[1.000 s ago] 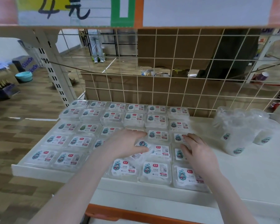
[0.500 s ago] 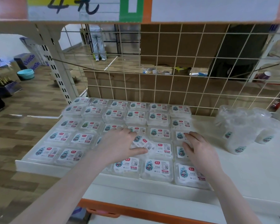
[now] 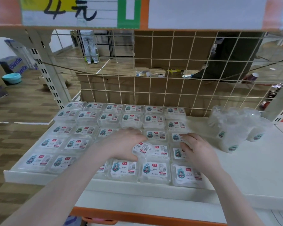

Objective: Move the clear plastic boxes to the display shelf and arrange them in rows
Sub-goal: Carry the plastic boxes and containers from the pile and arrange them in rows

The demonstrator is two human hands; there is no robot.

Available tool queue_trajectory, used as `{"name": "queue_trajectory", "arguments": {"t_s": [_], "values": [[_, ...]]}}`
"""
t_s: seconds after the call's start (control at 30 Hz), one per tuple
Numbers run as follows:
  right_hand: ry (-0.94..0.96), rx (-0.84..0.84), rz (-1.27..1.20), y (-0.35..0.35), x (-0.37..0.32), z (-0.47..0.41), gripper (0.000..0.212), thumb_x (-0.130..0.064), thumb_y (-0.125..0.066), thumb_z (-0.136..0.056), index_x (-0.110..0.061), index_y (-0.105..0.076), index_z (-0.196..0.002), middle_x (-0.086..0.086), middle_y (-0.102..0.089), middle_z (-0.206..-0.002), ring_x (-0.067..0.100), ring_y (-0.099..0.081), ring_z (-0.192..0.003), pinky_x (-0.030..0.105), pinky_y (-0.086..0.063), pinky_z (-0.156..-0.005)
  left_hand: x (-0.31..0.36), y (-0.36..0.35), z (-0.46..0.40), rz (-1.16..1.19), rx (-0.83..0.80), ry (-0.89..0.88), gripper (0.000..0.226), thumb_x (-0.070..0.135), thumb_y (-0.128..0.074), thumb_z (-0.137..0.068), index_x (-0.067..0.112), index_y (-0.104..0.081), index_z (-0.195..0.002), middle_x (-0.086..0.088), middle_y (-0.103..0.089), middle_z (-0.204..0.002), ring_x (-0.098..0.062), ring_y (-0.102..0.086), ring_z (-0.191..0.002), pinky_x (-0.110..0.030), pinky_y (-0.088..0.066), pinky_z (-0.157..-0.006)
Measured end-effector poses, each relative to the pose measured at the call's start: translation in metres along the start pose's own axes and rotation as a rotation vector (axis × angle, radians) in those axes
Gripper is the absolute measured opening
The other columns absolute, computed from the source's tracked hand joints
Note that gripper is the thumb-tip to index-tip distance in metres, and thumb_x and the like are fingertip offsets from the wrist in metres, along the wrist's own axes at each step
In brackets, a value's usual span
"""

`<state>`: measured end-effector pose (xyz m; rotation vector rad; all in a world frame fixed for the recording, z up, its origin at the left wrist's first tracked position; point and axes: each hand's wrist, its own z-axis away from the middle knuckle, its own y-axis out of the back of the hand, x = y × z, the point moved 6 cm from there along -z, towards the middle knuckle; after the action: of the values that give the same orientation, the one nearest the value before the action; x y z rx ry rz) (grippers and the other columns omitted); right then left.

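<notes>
Clear plastic boxes with white printed labels (image 3: pixel 154 170) lie flat in rows on the white display shelf (image 3: pixel 255 173), labels up. The left hand (image 3: pixel 126 144) grasps one tilted box (image 3: pixel 142 148) above the grid, its grip curled around it. The right hand (image 3: pixel 198 150) rests with relaxed fingers on the rightmost column. Clear bagged cups (image 3: pixel 232 128) stand nearby at right, before the wire grid back panel (image 3: pixel 153 88).

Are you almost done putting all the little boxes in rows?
Nearly. Most clear plastic boxes already sit in neat rows on the display shelf. The left hand grips one tilted box, not yet flat; the right hand steadies neighbours. That box needs settling.
</notes>
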<state>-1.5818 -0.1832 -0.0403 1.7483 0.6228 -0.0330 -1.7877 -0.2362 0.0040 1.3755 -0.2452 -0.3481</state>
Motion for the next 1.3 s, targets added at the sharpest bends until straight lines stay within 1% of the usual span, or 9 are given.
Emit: {"name": "queue_trajectory", "arguments": {"t_s": [0.13,0.3,0.53,0.7,0.83,0.93,1.0,1.07,1.3], "values": [[0.001,0.130,-0.009,0.013,0.015,0.008,0.022,-0.012,-0.063,-0.087,-0.004,-0.068,-0.107,0.011,-0.066,-0.107,0.034,-0.060,-0.097,0.037,-0.047,-0.081,0.000,0.000,-0.007,-0.020,-0.012,0.027,0.063,0.043,-0.062,-0.078,0.024,-0.041,-0.134,0.001,-0.048,-0.129,-0.016,-0.044,-0.114,-0.031,-0.043,-0.093],[-0.006,0.226,0.066,0.022,0.039,0.023,0.017,-0.005,-0.070,-0.080,-0.004,-0.070,-0.096,0.011,-0.068,-0.094,0.035,-0.064,-0.079,0.036,-0.050,-0.065,0.012,0.009,-0.022,0.007,0.013,0.048,0.065,0.050,-0.061,-0.078,0.023,-0.041,-0.134,0.002,-0.048,-0.129,-0.018,-0.047,-0.114,-0.034,-0.044,-0.094],[-0.014,0.216,0.132,0.022,0.066,0.036,0.017,-0.006,-0.078,-0.070,-0.009,-0.071,-0.085,0.008,-0.066,-0.081,0.033,-0.063,-0.072,0.036,-0.052,-0.059,0.043,0.026,-0.057,0.009,0.060,0.066,0.068,0.062,-0.062,-0.075,0.024,-0.045,-0.129,0.004,-0.055,-0.119,-0.017,-0.054,-0.103,-0.033,-0.049,-0.084],[0.022,0.183,0.149,0.023,0.082,0.037,0.020,-0.005,-0.081,-0.065,-0.008,-0.072,-0.082,0.007,-0.067,-0.078,0.031,-0.063,-0.068,0.032,-0.053,-0.056,0.064,0.034,-0.082,0.064,0.088,0.096,0.067,0.059,-0.066,-0.075,0.020,-0.048,-0.127,0.003,-0.056,-0.119,-0.018,-0.055,-0.103,-0.029,-0.046,-0.081],[0.043,0.201,0.153,0.022,0.087,0.040,0.007,-0.014,-0.068,-0.071,-0.009,-0.070,-0.076,0.005,-0.066,-0.077,0.029,-0.061,-0.065,0.028,-0.052,-0.055,0.072,0.037,-0.106,0.092,0.064,0.117,0.065,0.054,-0.069,-0.075,0.017,-0.050,-0.124,0.001,-0.057,-0.118,-0.020,-0.056,-0.104,-0.034,-0.048,-0.085],[0.065,0.199,0.164,0.018,0.089,0.039,0.010,-0.017,-0.066,-0.069,-0.011,-0.070,-0.076,0.004,-0.065,-0.077,0.027,-0.060,-0.064,0.027,-0.050,-0.055,0.073,0.036,-0.122,0.115,0.047,0.109,0.056,0.051,-0.070,-0.074,0.015,-0.054,-0.114,0.001,-0.060,-0.108,-0.018,-0.057,-0.095,-0.031,-0.047,-0.077],[0.066,0.210,0.168,0.018,0.089,0.040,0.014,-0.021,-0.060,-0.072,-0.012,-0.070,-0.076,0.003,-0.065,-0.076,0.026,-0.059,-0.063,0.026,-0.049,-0.054,0.071,0.036,-0.132,0.120,0.055,0.098,0.047,0.048,-0.071,-0.075,0.012,-0.057,-0.101,-0.002,-0.060,-0.096,-0.017,-0.055,-0.081,-0.028,-0.040,-0.065],[0.063,0.222,0.180,0.018,0.089,0.041,0.019,-0.023,-0.055,-0.073,-0.012,-0.070,-0.075,0.003,-0.064,-0.075,0.025,-0.059,-0.063,0.027,-0.049,-0.054,0.068,0.034,-0.140,0.113,0.062,0.101,0.043,0.046,-0.072,-0.075,0.010,-0.056,-0.092,-0.005,-0.059,-0.088,-0.016,-0.051,-0.072,-0.027,-0.037,-0.061],[0.078,0.229,0.162,0.013,0.089,0.042,0.011,-0.014,-0.073,-0.068,-0.009,-0.067,-0.076,0.008,-0.061,-0.075,0.030,-0.058,-0.064,0.033,-0.051,-0.053,0.065,0.033,-0.151,0.037,0.092,0.116,0.035,0.043,-0.070,-0.078,0.012,-0.056,-0.089,-0.002,-0.060,-0.087,-0.016,-0.056,-0.076,-0.025,-0.037,-0.062]]}}
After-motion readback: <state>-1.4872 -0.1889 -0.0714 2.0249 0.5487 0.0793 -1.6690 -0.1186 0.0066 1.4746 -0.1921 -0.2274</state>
